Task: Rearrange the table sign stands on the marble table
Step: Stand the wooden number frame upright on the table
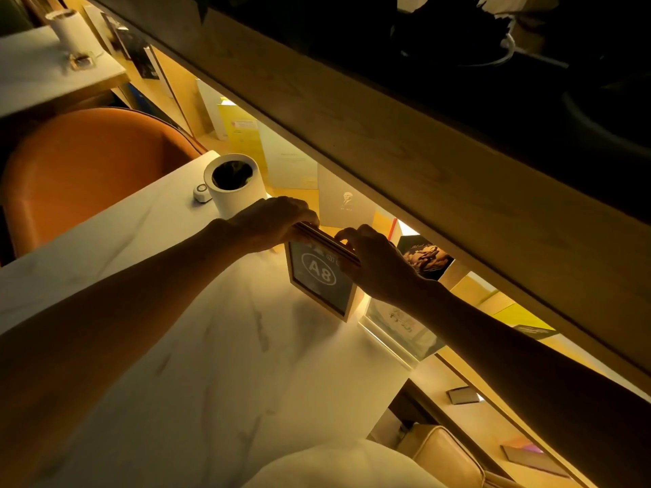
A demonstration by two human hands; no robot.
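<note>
Both hands, left hand (271,223) and right hand (378,262), grip the A8 sign stand (318,281) near the marble table (218,346) far edge.

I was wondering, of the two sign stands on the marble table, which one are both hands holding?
The wood-framed A8 sign stand: the left hand and right hand grip its top edge. The clear acrylic stand beside it, at the table edge, is untouched.

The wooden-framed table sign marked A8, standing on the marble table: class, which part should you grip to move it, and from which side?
Grip the wooden-framed A8 table sign by its top edge, from above, one hand at each upper corner. It stands upright with its base on the marble table, so only the top is free; the left hand and right hand already pinch there.
</note>
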